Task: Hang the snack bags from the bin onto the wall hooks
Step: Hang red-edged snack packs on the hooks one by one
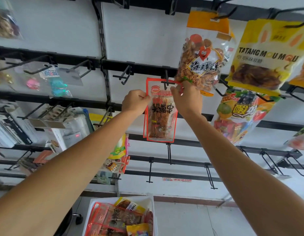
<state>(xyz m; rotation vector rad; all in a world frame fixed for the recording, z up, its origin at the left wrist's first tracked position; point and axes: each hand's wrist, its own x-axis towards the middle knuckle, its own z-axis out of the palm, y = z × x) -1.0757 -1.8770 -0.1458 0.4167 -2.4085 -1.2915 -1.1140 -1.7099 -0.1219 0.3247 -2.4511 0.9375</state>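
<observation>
Head view: a red-edged snack bag (160, 114) is pinched by both hands, left (135, 102) and right (187, 97), at a wall hook (166, 81); several bags are left in the bin (95, 208).

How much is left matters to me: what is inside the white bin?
The white bin holds overlapping red-edged bags and yellow bags. Anything beneath them is covered; the bin's near end is out of frame.

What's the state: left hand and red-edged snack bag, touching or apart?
Touching. Head view: left hand pinches the red-edged snack bag at its upper left edge, no gap visible.
</observation>
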